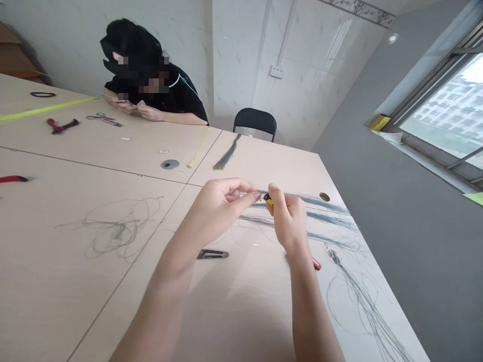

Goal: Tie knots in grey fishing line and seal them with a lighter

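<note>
I should go gently, left hand [222, 203] pinching I can't tell what, right hand [290, 216] gripping the yellow tool [268, 199] between them.

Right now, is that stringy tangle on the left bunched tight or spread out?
Spread out: the tangle of grey strands lies in loose loops on the tabletop.

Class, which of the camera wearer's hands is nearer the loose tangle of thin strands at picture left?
Left. The left hand is right of the tangle; the right hand is farther right, beyond the left hand.
</note>
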Demonstrator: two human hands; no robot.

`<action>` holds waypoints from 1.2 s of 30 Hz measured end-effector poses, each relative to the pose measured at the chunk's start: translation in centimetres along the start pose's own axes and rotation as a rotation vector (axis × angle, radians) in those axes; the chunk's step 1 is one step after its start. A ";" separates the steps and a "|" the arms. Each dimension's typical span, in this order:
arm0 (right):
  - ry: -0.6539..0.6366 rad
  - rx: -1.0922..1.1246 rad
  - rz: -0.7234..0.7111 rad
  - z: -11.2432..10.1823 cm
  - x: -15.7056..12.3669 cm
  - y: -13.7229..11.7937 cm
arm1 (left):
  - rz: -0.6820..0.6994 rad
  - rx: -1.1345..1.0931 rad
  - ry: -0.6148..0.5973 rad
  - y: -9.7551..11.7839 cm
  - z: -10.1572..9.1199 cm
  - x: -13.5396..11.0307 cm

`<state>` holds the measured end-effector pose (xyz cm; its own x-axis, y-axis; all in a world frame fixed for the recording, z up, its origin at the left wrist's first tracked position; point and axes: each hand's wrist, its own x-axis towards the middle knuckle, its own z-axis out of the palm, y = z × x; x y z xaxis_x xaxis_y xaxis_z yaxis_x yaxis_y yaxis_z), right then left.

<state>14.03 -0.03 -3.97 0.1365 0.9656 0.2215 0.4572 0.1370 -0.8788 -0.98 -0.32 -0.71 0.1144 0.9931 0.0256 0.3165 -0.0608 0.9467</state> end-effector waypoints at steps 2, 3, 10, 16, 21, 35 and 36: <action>0.007 0.125 0.020 -0.1 0.2 0.0 | 0.002 0.014 0.021 0.0 0.0 0.0; 0.003 0.207 0.036 -0.1 0.3 -0.1 | 0.004 0.016 0.029 0.1 0.0 0.0; -0.158 0.519 0.077 -0.8 0.5 -0.4 | 0.013 -0.038 0.070 0.2 -0.2 0.1; -0.185 0.514 0.098 -0.6 0.3 -0.2 | -0.017 -0.081 0.076 0.4 -0.2 0.0; -0.200 0.513 0.072 -0.4 0.3 0.0 | -0.016 -0.070 0.066 0.1 -0.1 0.0; -0.105 0.572 0.053 -0.4 0.3 -0.2 | 0.031 0.026 -0.268 -0.3 -0.9 0.0; -0.099 0.562 0.046 -0.4 0.3 -0.2 | 0.041 0.006 -0.283 -0.3 -1.0 0.0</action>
<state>14.37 0.12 -3.60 0.0494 0.9857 0.1611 -0.0883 0.1650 -0.9823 -1.98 -0.16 -0.66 0.3848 0.9226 -0.0278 0.3121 -0.1017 0.9446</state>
